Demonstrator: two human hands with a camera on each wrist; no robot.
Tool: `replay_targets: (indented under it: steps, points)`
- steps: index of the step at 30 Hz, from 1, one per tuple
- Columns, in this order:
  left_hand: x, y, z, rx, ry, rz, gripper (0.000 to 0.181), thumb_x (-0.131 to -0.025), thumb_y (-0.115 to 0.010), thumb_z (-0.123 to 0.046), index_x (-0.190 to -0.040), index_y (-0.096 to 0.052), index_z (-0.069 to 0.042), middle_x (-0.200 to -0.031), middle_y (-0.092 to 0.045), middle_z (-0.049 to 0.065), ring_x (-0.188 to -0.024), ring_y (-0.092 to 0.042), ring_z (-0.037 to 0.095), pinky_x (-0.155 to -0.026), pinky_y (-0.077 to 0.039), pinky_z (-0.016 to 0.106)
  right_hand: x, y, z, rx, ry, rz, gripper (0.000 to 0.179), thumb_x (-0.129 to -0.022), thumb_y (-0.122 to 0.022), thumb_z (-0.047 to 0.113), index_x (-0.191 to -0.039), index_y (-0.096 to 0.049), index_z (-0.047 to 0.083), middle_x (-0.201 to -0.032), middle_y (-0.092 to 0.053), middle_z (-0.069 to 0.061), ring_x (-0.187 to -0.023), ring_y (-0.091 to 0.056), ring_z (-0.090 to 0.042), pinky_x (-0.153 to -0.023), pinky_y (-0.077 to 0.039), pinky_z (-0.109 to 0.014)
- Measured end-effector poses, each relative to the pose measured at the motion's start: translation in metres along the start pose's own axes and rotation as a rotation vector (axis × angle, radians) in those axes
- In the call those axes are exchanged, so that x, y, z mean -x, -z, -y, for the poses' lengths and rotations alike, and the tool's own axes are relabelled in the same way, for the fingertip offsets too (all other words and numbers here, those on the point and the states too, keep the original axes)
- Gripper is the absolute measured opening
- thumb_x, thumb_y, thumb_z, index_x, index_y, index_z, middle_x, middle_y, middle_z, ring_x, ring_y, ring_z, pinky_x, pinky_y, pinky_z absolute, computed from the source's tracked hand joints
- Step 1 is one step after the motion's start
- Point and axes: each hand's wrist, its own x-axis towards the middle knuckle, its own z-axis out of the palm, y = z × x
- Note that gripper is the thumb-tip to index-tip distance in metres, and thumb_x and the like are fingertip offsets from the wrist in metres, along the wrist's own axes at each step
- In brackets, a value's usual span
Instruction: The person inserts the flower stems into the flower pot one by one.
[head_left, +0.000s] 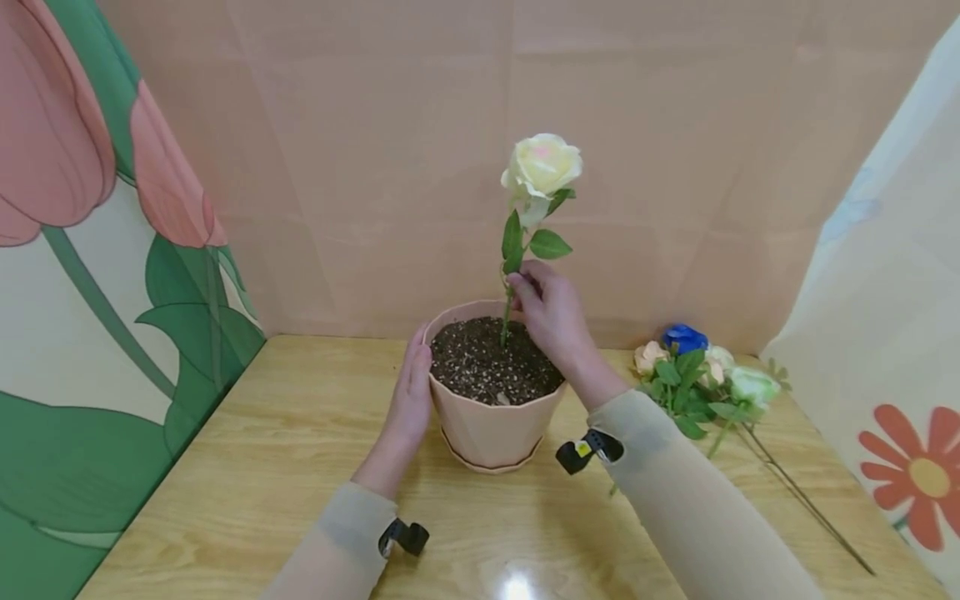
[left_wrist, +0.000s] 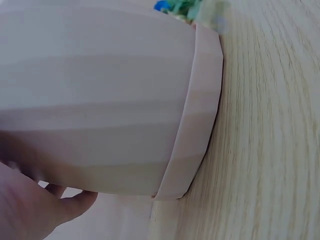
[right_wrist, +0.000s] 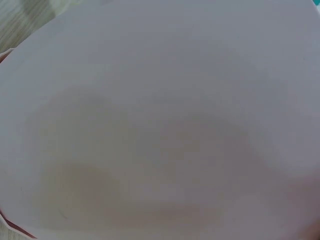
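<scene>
Head view: the right hand [head_left: 553, 312] pinches a cream-white, artificial-looking rose [head_left: 542, 171] by its green stem [head_left: 506, 322], nearly upright in dark, speckled soil [head_left: 480, 371].
Left of that grip and lower, the left hand [head_left: 408, 392] rests, uncurled, against a faceted pale-pink pot [head_left: 489, 423], probably to steady it. Left wrist view shows the pot's matching saucer [left_wrist: 200, 115] close up on the wood-grained table [left_wrist: 270, 130], but no soil; right wrist view, blurred, leaves the pinch unseen.

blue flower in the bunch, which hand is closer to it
Right. The right hand grips the white rose by its stem, left of the blue flower in the head view; the left hand rests against the pot's left side, farther away.
</scene>
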Motion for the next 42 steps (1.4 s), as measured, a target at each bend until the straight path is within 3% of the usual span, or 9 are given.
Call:
replay_targets:
  steps: [10, 34, 42]
  points:
    - [-0.0014, 0.0052, -0.0006, -0.06, -0.039, -0.01, 0.056, -0.12, -0.031, -0.047, -0.173, -0.036, -0.029, -0.176, -0.039, 0.004, -0.161, -0.035, 0.031, -0.131, -0.026, 0.062, 0.0008, -0.0012, -0.0005, -0.03, -0.03, -0.008, 0.021, -0.116, -0.061, 0.019, -0.109, -0.072, 0.002, -0.087, -0.07, -0.011, -0.079, -0.066, -0.023, -0.063, -0.053, -0.03]
    - [-0.0017, 0.005, -0.0008, -0.045, -0.06, 0.0, 0.056, -0.121, -0.03, -0.045, -0.173, -0.035, -0.027, -0.176, -0.039, 0.006, -0.161, -0.035, 0.031, -0.131, -0.025, 0.06, 0.0027, 0.0001, 0.0018, -0.012, -0.017, 0.003, 0.022, -0.116, -0.061, 0.02, -0.11, -0.073, 0.002, -0.087, -0.07, -0.011, -0.078, -0.066, -0.026, -0.06, -0.051, -0.029]
    - [-0.0025, 0.0046, 0.0005, -0.046, -0.065, 0.004, 0.056, -0.12, -0.03, -0.044, -0.174, -0.035, -0.026, -0.176, -0.038, 0.006, -0.161, -0.035, 0.032, -0.131, -0.026, 0.061, 0.003, 0.0005, 0.0001, -0.116, -0.072, -0.011, 0.024, -0.114, -0.065, 0.022, -0.107, -0.072, 0.0, -0.088, -0.069, -0.014, -0.086, -0.069, -0.04, -0.06, -0.054, -0.027]
